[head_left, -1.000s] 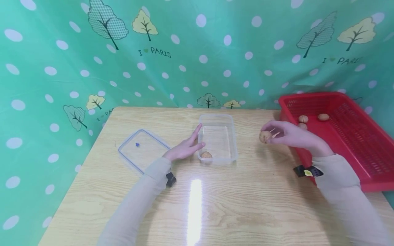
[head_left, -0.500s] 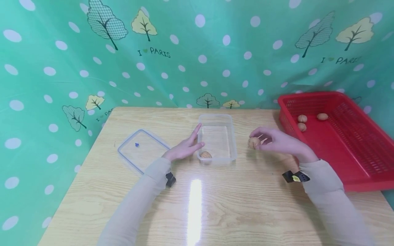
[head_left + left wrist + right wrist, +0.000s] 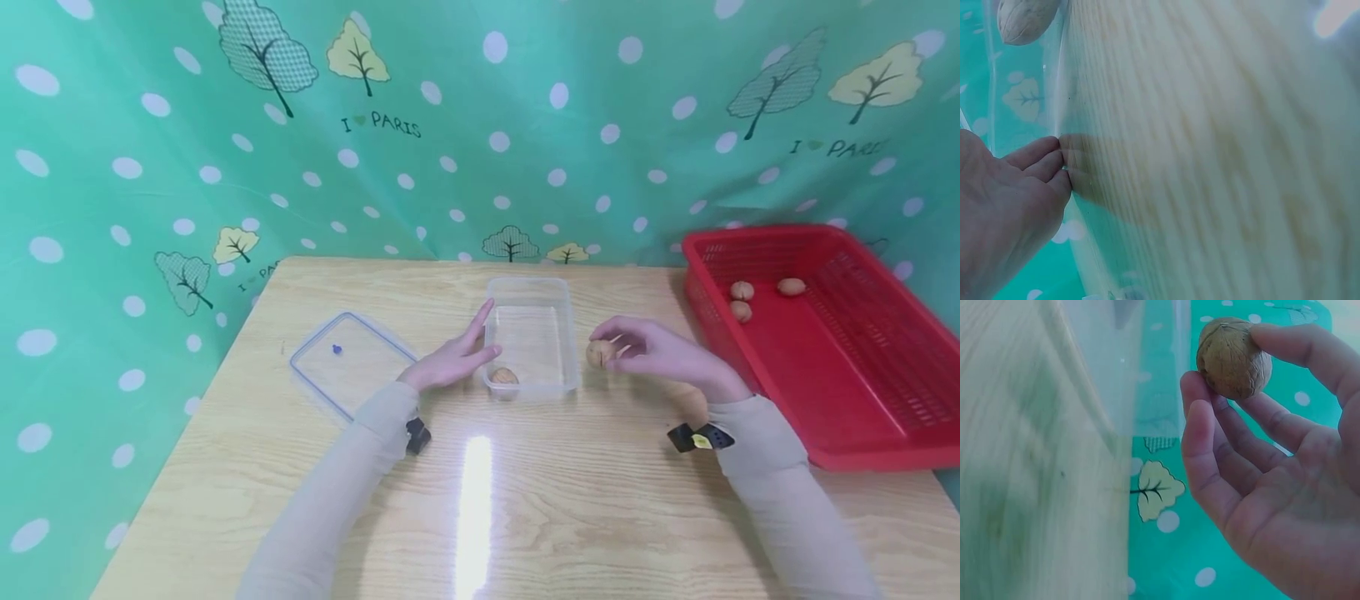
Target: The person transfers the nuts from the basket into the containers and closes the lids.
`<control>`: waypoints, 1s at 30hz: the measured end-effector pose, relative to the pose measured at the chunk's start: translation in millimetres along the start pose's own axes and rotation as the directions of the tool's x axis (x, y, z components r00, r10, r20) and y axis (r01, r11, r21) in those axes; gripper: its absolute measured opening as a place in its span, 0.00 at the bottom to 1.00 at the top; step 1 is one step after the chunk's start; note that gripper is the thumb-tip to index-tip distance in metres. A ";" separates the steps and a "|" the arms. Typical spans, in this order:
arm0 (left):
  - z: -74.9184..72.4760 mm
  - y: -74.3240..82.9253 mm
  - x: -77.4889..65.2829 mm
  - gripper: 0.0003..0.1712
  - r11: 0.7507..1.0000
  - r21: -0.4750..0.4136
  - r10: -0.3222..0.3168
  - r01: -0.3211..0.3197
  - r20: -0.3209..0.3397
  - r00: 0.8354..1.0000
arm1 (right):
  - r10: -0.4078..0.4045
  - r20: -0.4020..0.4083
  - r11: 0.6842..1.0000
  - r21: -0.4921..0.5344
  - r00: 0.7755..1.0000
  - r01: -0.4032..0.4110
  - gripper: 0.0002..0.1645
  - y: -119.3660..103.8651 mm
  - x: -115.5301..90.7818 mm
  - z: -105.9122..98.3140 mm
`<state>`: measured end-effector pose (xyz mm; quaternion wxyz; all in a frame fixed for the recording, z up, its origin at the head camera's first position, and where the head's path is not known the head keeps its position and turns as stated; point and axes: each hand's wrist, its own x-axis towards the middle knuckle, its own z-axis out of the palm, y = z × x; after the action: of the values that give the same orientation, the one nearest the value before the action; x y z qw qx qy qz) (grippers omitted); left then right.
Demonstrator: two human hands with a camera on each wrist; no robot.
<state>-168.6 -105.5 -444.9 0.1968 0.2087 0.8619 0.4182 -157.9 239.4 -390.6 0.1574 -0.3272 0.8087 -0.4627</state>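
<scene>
Between thumb and fingertips my right hand pinches a walnut, just right of a clear plastic box. The right wrist view shows this walnut close up, held above the table beside the box wall. My left hand rests against the box's left side, thumb and fingers spread and fairly straight. In the left wrist view the left hand's fingertips meet the tabletop beside the box. Another walnut lies inside the box at its near left corner.
A red plastic basket stands at the right with several walnuts, among them one walnut near its back. Left of the box lies a clear lid with a blue seal and a small blue bit on it. A green patterned curtain hangs behind the wooden table.
My right hand has carried its walnut leftward and slightly nearer, from beside the red basket to the box's right side. The left hand and box stay in place.
</scene>
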 end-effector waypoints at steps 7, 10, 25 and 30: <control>0.6 -0.6 2.4 0.46 1.000 0.009 0.004 -0.004 0.006 1.000 | 0.022 0.009 0.998 0.053 1.000 -0.022 0.22 -1.7 6.5 8.6; 0.7 -1.0 2.4 0.46 1.000 0.010 0.002 -0.002 0.007 1.000 | 0.002 0.001 0.998 0.064 1.000 -0.002 0.22 -3.7 10.4 12.2; -1.6 -0.2 2.1 0.46 1.000 0.012 0.003 -0.003 0.008 1.000 | -0.012 -0.033 0.999 0.051 0.999 0.013 0.24 -15.8 36.4 35.2; -1.2 1.8 2.1 0.47 1.000 0.009 -0.001 0.001 0.013 1.000 | -0.030 -0.035 0.998 0.058 0.999 0.032 0.26 -18.8 44.2 44.2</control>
<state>-170.6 -104.2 -443.1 0.2019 0.2118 0.8626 0.4127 -158.6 174.3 -395.6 0.1459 -0.3269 0.7922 -0.4943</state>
